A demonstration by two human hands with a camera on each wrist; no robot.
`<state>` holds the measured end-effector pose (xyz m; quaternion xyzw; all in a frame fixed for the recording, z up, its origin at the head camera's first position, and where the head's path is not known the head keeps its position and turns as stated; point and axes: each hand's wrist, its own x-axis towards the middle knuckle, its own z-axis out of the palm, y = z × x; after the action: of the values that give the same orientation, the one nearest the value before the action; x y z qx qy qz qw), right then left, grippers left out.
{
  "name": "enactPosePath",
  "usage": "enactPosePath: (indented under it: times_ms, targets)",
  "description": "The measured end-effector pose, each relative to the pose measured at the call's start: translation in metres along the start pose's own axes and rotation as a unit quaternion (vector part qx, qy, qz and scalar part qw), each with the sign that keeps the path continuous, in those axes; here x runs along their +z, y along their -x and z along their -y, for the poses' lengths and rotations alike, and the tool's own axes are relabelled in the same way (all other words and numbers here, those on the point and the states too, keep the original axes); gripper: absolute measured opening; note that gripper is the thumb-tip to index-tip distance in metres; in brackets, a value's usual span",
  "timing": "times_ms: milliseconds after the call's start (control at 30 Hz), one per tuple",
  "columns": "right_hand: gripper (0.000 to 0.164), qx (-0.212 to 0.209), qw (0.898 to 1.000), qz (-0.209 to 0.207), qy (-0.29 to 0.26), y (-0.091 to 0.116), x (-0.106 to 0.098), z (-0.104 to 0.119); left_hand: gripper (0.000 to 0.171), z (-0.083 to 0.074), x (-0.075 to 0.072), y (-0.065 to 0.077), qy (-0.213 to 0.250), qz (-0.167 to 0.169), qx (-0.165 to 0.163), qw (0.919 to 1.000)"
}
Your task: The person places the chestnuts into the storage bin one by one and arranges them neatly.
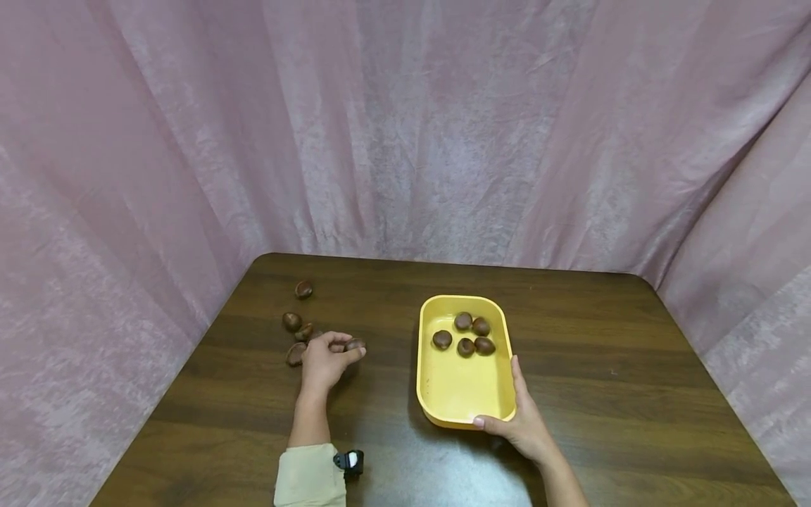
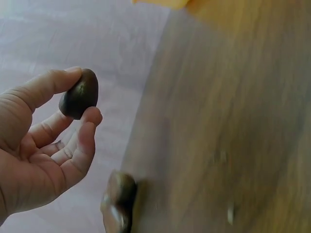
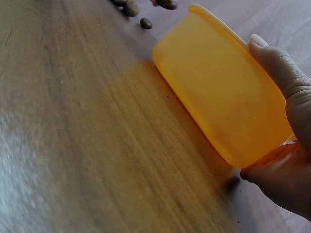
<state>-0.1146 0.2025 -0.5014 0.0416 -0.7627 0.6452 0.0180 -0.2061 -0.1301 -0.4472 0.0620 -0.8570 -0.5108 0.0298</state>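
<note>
My left hand (image 1: 324,365) pinches one brown chestnut (image 2: 81,94) between thumb and fingertips, above the table left of the yellow container. Behind and left of that hand lie several more chestnuts (image 1: 292,322), one of them partly covered by the hand. My right hand (image 1: 527,426) grips the yellow container (image 1: 461,396) at its near right corner, thumb over the near rim and fingers along the right side. Inside the container, several chestnuts (image 1: 442,339) sit toward the far half. From the right wrist view only the container's outer wall (image 3: 218,92) shows.
The dark wooden table (image 1: 608,394) has rounded far corners. A pink curtain (image 1: 443,141) hangs behind the table and along both sides. A black strap device (image 1: 350,462) sits at the left sleeve (image 1: 310,475).
</note>
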Motion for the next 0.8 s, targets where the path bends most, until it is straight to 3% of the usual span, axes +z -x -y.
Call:
enactPosePath:
  times_ms: [233,500,633,800]
  targets:
    - [0.126,0.001,1.000,0.002,-0.014,0.001,0.001,0.000,0.033,-0.022,0.020,-0.007,0.041,0.032,0.020,0.9984]
    - [0.125,0.000,1.000,0.003,-0.015,0.002,0.001,0.000,0.031,-0.045,0.040,-0.016,0.021,0.061,0.056,0.9963]
    - [0.125,-0.010,1.000,0.002,-0.010,0.002,0.001,0.000,0.030,-0.059,0.051,-0.020,0.028,0.094,0.087,0.9913]
    - [0.125,-0.010,1.000,-0.001,-0.008,0.001,0.001,0.002,0.029,-0.080,0.067,-0.022,0.061,0.166,0.105,0.9786]
